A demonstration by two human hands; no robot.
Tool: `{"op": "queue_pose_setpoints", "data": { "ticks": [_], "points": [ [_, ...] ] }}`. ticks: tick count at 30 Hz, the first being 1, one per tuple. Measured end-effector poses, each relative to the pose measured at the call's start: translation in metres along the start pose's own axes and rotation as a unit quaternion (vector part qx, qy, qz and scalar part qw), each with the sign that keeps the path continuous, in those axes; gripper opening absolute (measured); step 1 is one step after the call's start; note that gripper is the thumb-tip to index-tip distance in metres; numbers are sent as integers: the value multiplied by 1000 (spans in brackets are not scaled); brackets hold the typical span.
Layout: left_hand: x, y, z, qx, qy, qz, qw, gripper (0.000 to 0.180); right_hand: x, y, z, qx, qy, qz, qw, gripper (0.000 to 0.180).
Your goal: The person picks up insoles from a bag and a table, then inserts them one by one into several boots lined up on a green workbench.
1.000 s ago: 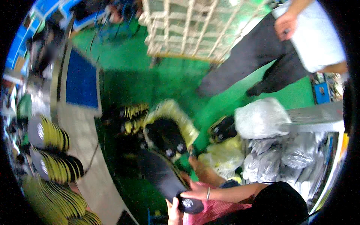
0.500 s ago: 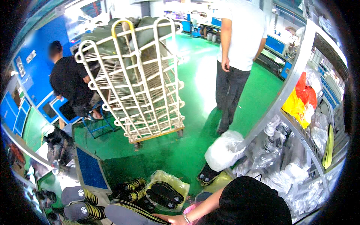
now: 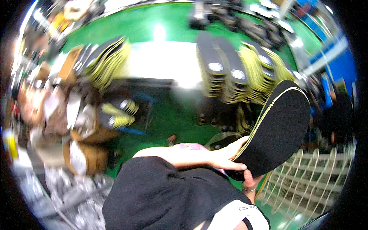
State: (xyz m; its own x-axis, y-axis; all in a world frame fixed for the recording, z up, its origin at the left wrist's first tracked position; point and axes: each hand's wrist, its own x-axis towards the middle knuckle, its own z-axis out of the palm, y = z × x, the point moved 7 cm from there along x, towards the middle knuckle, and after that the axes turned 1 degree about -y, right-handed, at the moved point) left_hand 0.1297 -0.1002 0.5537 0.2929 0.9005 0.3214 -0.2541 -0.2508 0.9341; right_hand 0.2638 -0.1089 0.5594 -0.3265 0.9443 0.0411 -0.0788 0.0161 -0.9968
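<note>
A few large black insoles with yellow-green edges, stacked together, rise tilted at right of centre. My left hand comes across from the left and grips their near end, thumb on the black face. Just below, my right hand, with a bracelet at the wrist, pinches the same end; its thumb shows and its other fingers are mostly hidden behind the insoles. Beyond them, several piles of like insoles stand on the bright white table.
Another insole pile stands at the table's left. Lower down are smaller insole bundles. A cardboard box and clear plastic bags sit at left. The white wire cart is close on the right.
The view has swung sharply, bringing the table with insole piles ahead and the cart to the lower right. The insoles are now raised, and both hands show on them.
</note>
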Motion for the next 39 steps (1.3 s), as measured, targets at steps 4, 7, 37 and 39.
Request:
{"op": "queue_pose_setpoints", "data": {
  "ticks": [4, 7, 37, 39],
  "points": [
    [-98, 48, -55, -90, 146, -79, 982, 92, 11, -5, 98, -48, -207, 6, 977, 85],
    [-181, 62, -86, -140, 279, -177, 934, 74, 23, 4, 188, -121, -404, 12, 907, 95],
    [-526, 16, -273, -195, 939, -7, 284, 102, -2, 123, 655, 6, -740, 414, 530, 55],
    [-530, 11, -285, -205, 932, -15, 299, 98, -4, 137, 670, -11, -746, 424, 513, 56]
  ]
}}
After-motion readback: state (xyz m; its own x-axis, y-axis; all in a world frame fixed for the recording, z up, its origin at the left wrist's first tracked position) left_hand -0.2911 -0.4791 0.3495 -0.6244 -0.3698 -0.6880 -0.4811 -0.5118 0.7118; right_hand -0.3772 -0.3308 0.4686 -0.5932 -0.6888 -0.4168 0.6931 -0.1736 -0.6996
